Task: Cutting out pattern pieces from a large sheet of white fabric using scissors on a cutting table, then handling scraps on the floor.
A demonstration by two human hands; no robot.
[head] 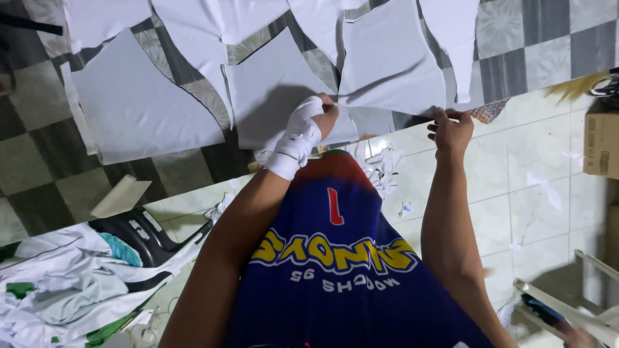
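While the bandaged left hand [303, 132] pinches one edge of a white fabric panel [387, 67], the right hand [450, 129] grips its right corner. More cut panels [138, 106] lie to the left on the checkered counter [39, 174].

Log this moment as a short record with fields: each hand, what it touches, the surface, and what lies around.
left hand: wrapped in white bandage, pinching the near edge of a white cut fabric piece
right hand: bare, grip on the same edge further along
surface: checkered grey-and-dark table covered with more white cut pieces
floor: pale tiles with white scraps
nearby: pile of white and green cloth; cardboard box
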